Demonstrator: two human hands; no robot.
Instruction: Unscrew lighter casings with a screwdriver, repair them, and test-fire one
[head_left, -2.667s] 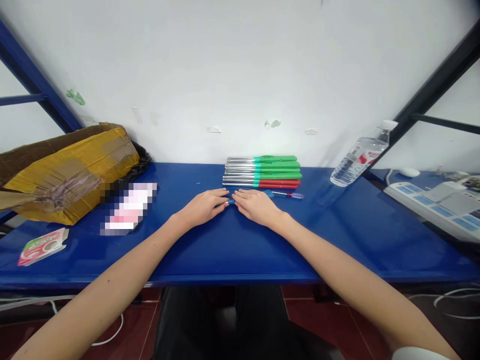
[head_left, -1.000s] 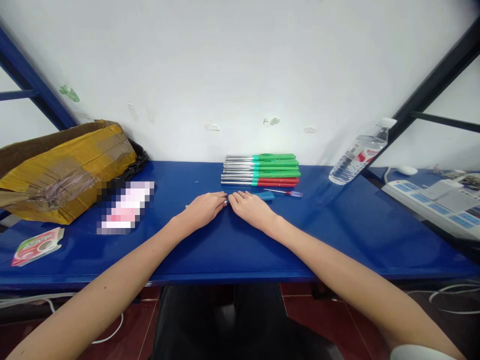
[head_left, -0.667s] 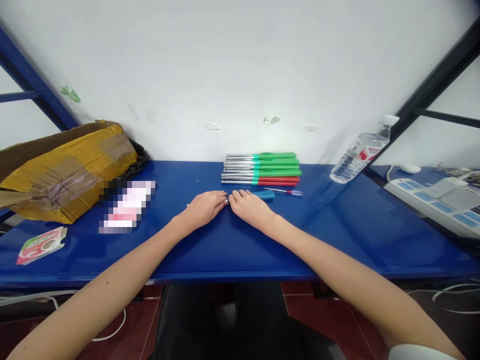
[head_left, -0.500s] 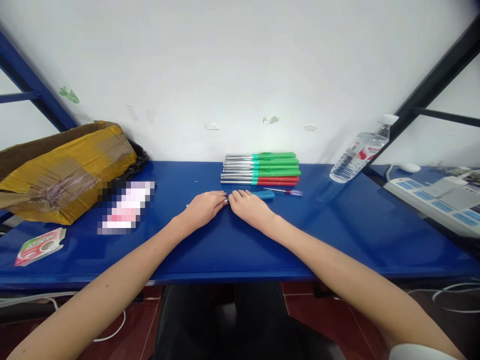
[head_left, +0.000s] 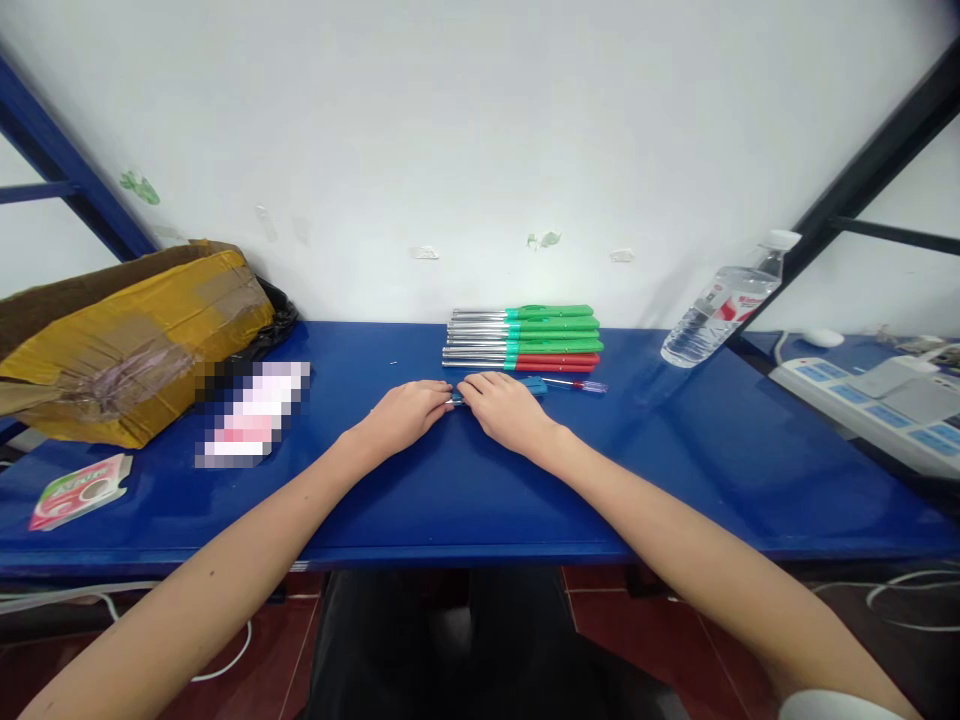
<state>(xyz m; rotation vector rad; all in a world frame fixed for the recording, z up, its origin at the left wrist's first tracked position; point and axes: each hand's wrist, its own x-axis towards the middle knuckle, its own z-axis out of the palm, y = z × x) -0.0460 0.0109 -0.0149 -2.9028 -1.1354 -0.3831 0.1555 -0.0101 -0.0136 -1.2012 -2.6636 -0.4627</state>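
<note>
A blue-handled stick lighter (head_left: pixel 535 386) lies crosswise at the middle of the table, mostly covered by my hands. My left hand (head_left: pixel 409 412) is closed around its metal barrel end, fingers bent over it. My right hand (head_left: pixel 504 405) is closed over the handle, its fingertips close beside the left hand's; the blue handle end sticks out to the right. Just behind is a row of several similar lighters (head_left: pixel 525 335) with metal barrels, green handles at the back and red ones in front. A small screwdriver (head_left: pixel 581 385) with a clear purplish handle lies right of my right hand.
On the blue table (head_left: pixel 465 500), a taped cardboard box (head_left: pixel 142 340) and a torn package piece (head_left: pixel 81 492) stand left, near a blurred-out pink-white item (head_left: pixel 251 415). A water bottle (head_left: pixel 720 305) leans at the right, by a white power strip (head_left: pixel 862 405). A white wall rises behind.
My right hand has shifted very slightly, and a bit more blue shows between the two hands. The blue handle end has turned a little. The rest stays where it was.
</note>
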